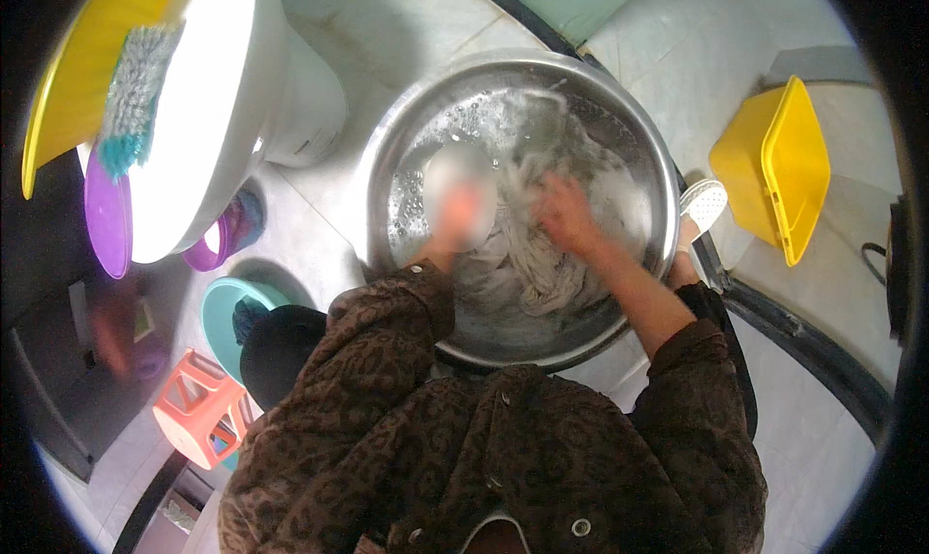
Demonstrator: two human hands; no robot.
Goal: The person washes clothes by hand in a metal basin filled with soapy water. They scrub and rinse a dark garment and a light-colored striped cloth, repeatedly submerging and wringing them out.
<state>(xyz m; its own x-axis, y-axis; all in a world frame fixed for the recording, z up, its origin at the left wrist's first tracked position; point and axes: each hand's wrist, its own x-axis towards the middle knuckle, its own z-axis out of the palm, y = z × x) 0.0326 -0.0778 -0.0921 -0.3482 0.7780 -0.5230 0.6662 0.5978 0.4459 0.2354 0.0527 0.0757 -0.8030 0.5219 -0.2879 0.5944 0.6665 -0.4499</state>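
A wide stainless steel basin [657, 191] stands on the floor before me, with soapy, bubbly water in it. Wet light-coloured cloth [551, 271] lies twisted and bunched in the water, mostly towards the right half. My left hand [459, 209] is over the left part of the basin, beside the cloth; a blurred patch covers it, so its fingers and anything in them are hidden. My right hand [566, 213] is on or just above the cloth, its fingers spread and smeared by motion; whether they grip the fabric does not show.
A white pedestal washbasin [225, 118] is at the upper left, near a grey-and-teal brush [138, 89]. Left of me are a teal tub [218, 314] and a coral plastic stool [199, 409]. A yellow bin [769, 169] stands right, past a dark raised floor edge [798, 329].
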